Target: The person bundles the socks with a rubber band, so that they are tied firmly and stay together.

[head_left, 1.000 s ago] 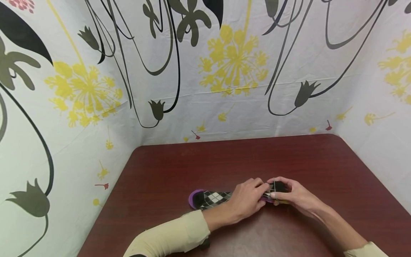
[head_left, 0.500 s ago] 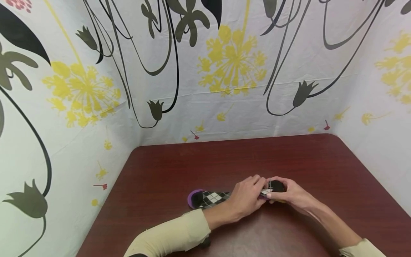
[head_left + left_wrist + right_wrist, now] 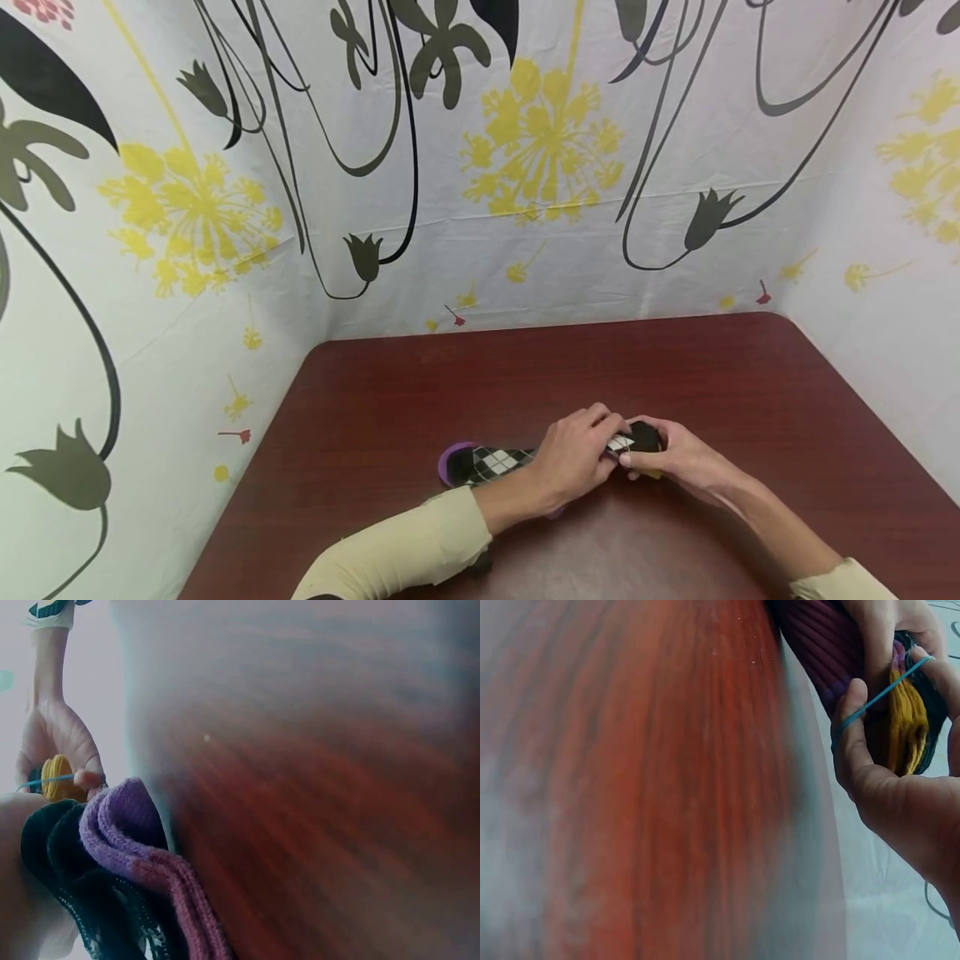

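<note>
A bundle of black-and-white argyle socks (image 3: 501,463) with purple edges lies across the table in the head view. My left hand (image 3: 573,458) grips its middle from above and hides part of it. Purple ribbed knit (image 3: 135,817) and dark fabric bulge out beside that hand in the left wrist view. Around the bundle's right end, my right hand (image 3: 686,457) curls its thumb and fingers. They hold a blue rubber band (image 3: 885,697) stretched between thumb and fingertip, in front of the folded yellow knit (image 3: 907,724) at that end.
The dark red wooden table (image 3: 420,383) has rounded far corners. Behind and beside it hangs a white flower-print cloth (image 3: 450,250). A small dark object (image 3: 480,565) shows partly from under the left sleeve (image 3: 420,533).
My right hand has shifted slightly left along the socks, and the thin band has moved left toward my left hand. A bit of purple now shows below my left wrist.
</note>
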Available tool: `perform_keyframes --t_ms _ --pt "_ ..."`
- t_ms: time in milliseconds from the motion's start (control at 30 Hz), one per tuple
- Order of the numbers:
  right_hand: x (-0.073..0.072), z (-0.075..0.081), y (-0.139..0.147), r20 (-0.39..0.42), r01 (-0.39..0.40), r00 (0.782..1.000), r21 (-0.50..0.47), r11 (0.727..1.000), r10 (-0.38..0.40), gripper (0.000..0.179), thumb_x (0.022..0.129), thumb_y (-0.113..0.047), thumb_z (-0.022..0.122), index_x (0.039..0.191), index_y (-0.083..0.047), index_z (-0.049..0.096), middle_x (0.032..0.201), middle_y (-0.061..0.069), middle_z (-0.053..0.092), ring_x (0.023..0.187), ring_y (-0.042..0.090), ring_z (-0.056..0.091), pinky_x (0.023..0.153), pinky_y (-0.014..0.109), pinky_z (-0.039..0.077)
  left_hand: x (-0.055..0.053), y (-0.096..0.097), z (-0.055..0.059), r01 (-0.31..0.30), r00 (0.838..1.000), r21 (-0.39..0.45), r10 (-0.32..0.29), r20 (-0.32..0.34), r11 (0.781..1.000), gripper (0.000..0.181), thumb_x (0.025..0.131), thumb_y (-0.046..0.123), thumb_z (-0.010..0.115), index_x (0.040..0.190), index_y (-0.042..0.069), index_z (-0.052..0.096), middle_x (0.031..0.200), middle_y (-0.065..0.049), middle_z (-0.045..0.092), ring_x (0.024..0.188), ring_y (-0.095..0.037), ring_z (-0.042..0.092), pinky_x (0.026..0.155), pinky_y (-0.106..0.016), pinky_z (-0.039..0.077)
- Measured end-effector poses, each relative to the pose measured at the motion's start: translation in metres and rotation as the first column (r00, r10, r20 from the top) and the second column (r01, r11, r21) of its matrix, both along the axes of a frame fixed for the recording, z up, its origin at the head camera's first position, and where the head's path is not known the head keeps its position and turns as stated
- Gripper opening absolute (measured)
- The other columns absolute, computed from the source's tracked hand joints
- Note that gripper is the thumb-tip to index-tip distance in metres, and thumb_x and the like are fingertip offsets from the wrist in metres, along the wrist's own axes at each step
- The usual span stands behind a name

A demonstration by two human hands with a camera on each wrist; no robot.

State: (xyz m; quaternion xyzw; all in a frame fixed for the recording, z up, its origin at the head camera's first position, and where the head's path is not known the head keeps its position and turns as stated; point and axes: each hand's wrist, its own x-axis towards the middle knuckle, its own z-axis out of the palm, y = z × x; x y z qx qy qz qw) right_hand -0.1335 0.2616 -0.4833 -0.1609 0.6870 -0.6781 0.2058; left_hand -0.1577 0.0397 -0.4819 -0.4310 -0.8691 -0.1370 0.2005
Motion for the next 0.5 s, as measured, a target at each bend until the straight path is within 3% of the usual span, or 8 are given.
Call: perform_keyframes --t_ms 100,233,400,500 --pt "0.0011 -0.0013 -0.0001 0.000 0.001 1.000 0.000 1.000 -0.001 0.047 0.102 -0.002 0.068 0.139 0.016 0.046 0.112 0.015 0.067 0.086 0.020 0.071 0.073 0.033 0.060 -0.0010 0.0001 0.0001 -0.018 1.000 0.013 0.018 -0.011 1.000 0.039 0.084 0.022 0.086 0.118 0.021 0.068 0.109 0.008 0.063 0.091 -0.006 0.064 0.076 -0.020 0.056" --pt "0.0006 -0.0034 -0.0024 -0.028 0.013 1.000 -0.004 1.000 -0.013 0.045 0.101 -0.001 0.069 0.136 0.017 0.048 0.107 0.014 0.069 0.082 0.019 0.071 0.069 0.030 0.058 -0.0007 -0.0008 0.0003 -0.023 1.000 0.025 0.023 -0.007 0.999 0.039 0.084 0.022 0.087 0.118 0.019 0.067 0.110 0.007 0.063 0.093 -0.007 0.066 0.076 -0.020 0.057" --pt "0.0001 -0.0052 -0.0041 -0.065 0.012 0.998 0.016 1.000 -0.011 0.043 0.098 0.000 0.071 0.132 0.017 0.050 0.105 0.017 0.068 0.081 0.020 0.070 0.069 0.033 0.059 0.0002 -0.0045 0.0009 0.026 1.000 -0.007 -0.026 0.004 1.000 0.040 0.089 0.023 0.085 0.123 0.018 0.065 0.119 0.007 0.063 0.101 -0.007 0.067 0.079 -0.020 0.057" --pt "0.0006 -0.0061 -0.0059 -0.098 0.014 0.995 -0.001 1.000 -0.014 0.042 0.098 0.003 0.071 0.131 0.017 0.049 0.106 0.017 0.067 0.081 0.021 0.070 0.070 0.034 0.061 -0.0021 -0.0052 0.0016 0.049 0.999 0.001 -0.049 -0.018 0.999 0.038 0.087 0.022 0.086 0.119 0.017 0.066 0.112 0.007 0.065 0.093 -0.006 0.068 0.075 -0.019 0.057"
